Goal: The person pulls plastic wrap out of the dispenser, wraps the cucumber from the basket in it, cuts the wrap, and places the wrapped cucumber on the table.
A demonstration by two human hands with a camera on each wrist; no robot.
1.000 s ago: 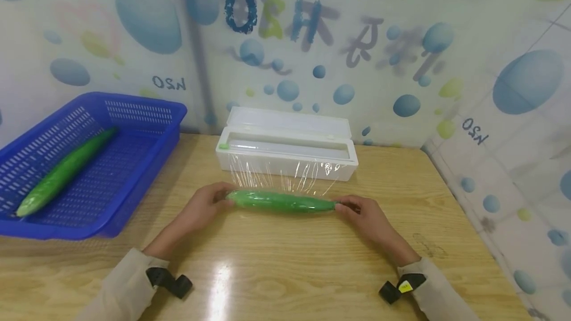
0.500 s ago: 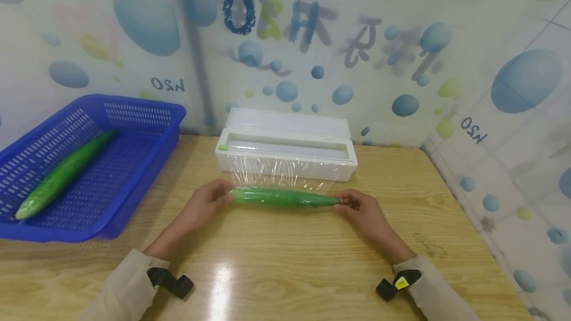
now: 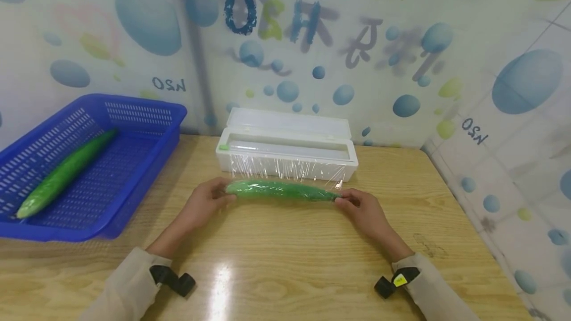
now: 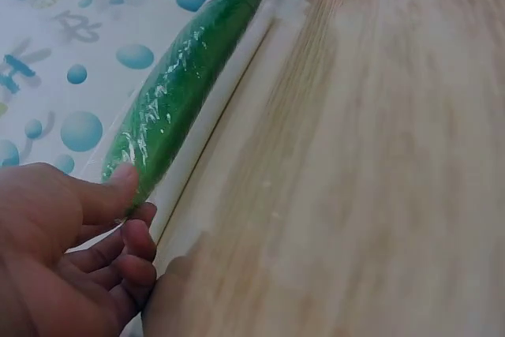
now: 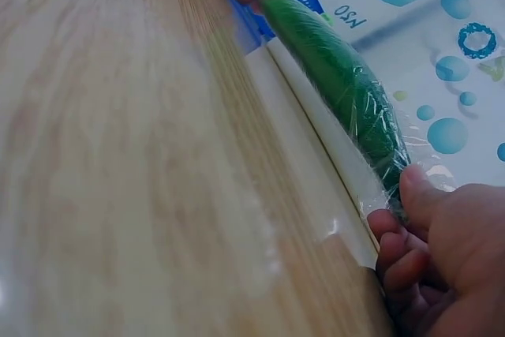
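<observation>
A green cucumber (image 3: 281, 190), wrapped in clear plastic film, lies crosswise between my hands. My left hand (image 3: 207, 203) pinches its left end between thumb and fingers, and my right hand (image 3: 363, 212) pinches the right end the same way. Glossy cling film (image 3: 285, 167) stretches from the cucumber back to the long white dispenser box (image 3: 285, 157), whose lid stands up with the roll showing inside. In the left wrist view the thumb presses on the wrapped cucumber (image 4: 177, 88). The right wrist view shows crinkled film around the cucumber (image 5: 347, 84) near the right fingertips.
On the left stands a blue perforated basket (image 3: 147, 162) with another cucumber (image 3: 67, 172) lying in it. The wooden table (image 3: 285, 261) ends at a wall (image 3: 285, 38) printed with blue bubbles behind the box. A second wall panel (image 3: 513, 162) borders the right side.
Both hands have moved the cucumber slightly away from me, closer to the box, and the span of film between them has shortened. The box and basket stay in place.
</observation>
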